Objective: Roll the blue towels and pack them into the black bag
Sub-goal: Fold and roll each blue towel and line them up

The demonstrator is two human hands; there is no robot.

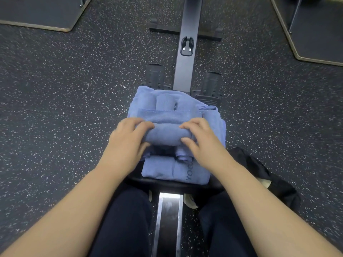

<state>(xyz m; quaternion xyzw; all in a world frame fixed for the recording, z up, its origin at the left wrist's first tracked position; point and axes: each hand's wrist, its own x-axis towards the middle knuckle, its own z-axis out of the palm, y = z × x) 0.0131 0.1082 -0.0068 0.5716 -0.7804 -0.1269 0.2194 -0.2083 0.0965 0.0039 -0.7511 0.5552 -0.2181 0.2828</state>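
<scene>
Blue towel roll (164, 134) lies crosswise atop blue towel pile (176, 112) on rower seat. Both forearms reach forward, palms down. Left hand (128, 140) and right hand (199, 138) grip roll's ends, fingers curled over top, thumbs underneath (half-closed). Black bag (259, 173) on floor beside right forearm.

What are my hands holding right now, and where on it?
Both hold the rolled part of a blue towel: the left hand grips its left end, the right hand its right end, fingers curled over the top.
</scene>
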